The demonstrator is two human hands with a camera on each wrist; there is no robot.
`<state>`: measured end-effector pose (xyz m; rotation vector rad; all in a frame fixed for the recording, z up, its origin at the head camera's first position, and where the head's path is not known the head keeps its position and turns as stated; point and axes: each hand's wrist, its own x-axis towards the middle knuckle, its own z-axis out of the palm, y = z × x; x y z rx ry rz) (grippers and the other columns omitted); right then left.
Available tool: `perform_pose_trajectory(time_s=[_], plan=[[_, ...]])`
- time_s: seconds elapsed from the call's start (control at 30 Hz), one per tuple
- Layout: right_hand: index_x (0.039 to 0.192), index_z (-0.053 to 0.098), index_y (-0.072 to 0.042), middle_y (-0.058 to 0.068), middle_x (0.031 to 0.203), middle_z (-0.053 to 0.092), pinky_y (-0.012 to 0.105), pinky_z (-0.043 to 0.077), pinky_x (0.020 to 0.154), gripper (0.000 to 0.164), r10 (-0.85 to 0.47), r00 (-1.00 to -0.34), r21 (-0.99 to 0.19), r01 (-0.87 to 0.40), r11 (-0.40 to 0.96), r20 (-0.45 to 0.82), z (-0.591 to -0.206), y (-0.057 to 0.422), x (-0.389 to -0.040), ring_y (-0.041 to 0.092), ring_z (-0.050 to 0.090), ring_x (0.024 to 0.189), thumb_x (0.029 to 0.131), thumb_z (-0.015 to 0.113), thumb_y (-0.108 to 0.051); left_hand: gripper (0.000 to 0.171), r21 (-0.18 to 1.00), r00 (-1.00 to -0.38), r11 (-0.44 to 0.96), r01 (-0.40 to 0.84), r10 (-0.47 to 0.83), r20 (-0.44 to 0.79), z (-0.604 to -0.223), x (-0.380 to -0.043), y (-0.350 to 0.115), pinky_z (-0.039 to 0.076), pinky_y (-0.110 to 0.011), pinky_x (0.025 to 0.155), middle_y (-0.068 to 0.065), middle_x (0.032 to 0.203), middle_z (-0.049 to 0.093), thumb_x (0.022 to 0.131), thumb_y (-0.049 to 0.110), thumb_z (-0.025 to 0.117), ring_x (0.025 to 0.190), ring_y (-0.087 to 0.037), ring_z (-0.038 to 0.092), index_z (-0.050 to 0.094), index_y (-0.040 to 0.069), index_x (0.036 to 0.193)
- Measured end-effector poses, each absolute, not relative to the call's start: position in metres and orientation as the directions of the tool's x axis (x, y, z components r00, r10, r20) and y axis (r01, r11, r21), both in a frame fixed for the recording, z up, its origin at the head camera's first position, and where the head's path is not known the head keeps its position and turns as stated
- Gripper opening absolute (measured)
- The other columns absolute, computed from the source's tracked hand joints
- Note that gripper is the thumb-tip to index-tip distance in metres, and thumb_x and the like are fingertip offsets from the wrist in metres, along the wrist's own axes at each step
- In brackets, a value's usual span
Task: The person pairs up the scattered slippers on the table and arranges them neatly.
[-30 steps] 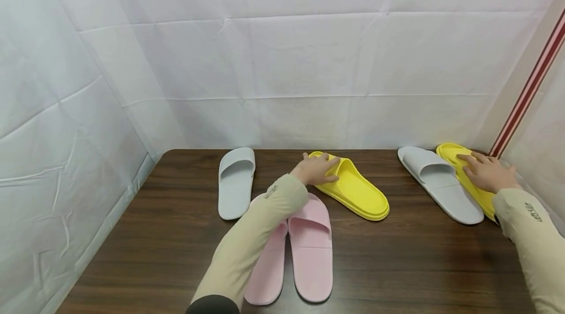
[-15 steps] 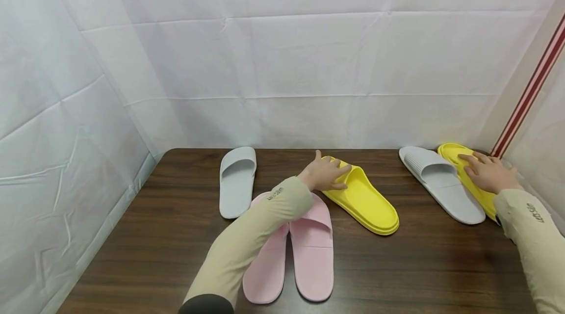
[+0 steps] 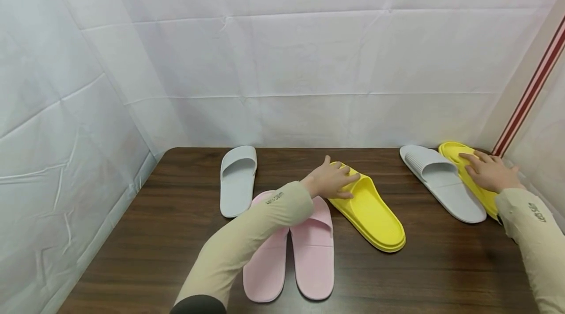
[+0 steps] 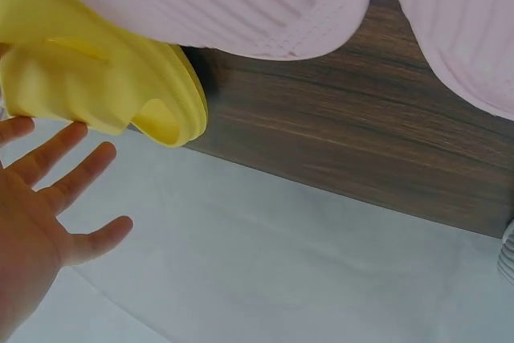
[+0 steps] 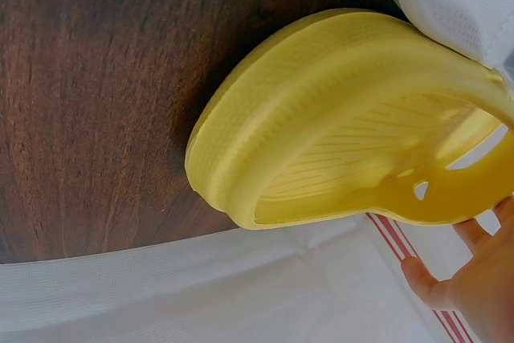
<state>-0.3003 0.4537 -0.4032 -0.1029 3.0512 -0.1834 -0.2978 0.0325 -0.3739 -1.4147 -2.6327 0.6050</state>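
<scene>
In the head view my left hand [image 3: 331, 179], fingers spread, lies at the strap of a yellow slipper [image 3: 375, 218] set at a slant near the middle. The left wrist view has straight fingertips against the side of that slipper's strap [image 4: 72, 90]; the thumb side is partly out of frame. Far right, my right hand [image 3: 487, 172] is over the strap of another yellow slipper [image 3: 452, 152], its fingers loosely extended. That slipper's heel end [image 5: 313, 118] fills the right wrist view, where a few fingers touch its edge. Most of the right hand is cut off there.
A pink slipper [image 3: 313, 265] and its mate [image 3: 265, 274] lie in front, partly under the left sleeve. One grey slipper [image 3: 237, 186] is at the back left; another [image 3: 452, 191] lies alongside the right yellow one. White cloth [image 3: 309, 59] rises behind the dark wooden table [image 3: 154, 240].
The middle yellow slipper has slid right and nearer to me, its heel end swinging round toward me. My left hand has moved along with it. My right hand stays about where it was.
</scene>
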Motion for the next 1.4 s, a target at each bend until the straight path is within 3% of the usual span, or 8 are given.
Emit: perform_pose_trajectory(time_s=[0.53, 1.4], plan=[[0.142, 0.017, -0.013, 0.031, 0.139, 0.015, 0.081, 0.005, 0.079, 0.058, -0.065, -0.995, -0.113, -0.057, 0.992, -0.072, -0.405, 0.457, -0.298, 0.058, 0.017, 0.116, 0.095, 0.016, -0.047, 0.055, -0.372, -0.47, 0.398, 0.838, 0.874, -0.123, -0.374, -0.275, 0.037, 0.035, -0.048, 0.098, 0.0, 0.126, 0.047, 0.09, 0.053, 0.038, 0.117, -0.019, 0.046, 0.033, 0.024, 0.136], [0.141, 0.019, -0.012, 0.032, 0.137, 0.016, 0.081, 0.004, 0.077, 0.056, -0.069, -0.996, -0.128, -0.062, 0.99, -0.056, -0.406, 0.457, -0.298, 0.058, 0.017, 0.115, 0.095, 0.018, -0.044, 0.053, -0.35, -0.434, 0.351, 0.868, 0.88, -0.194, -0.372, -0.256, 0.029, 0.03, -0.051, 0.102, 0.008, 0.139, 0.037, 0.092, 0.042, 0.041, 0.127, -0.016, 0.037, 0.023, 0.032, 0.141]])
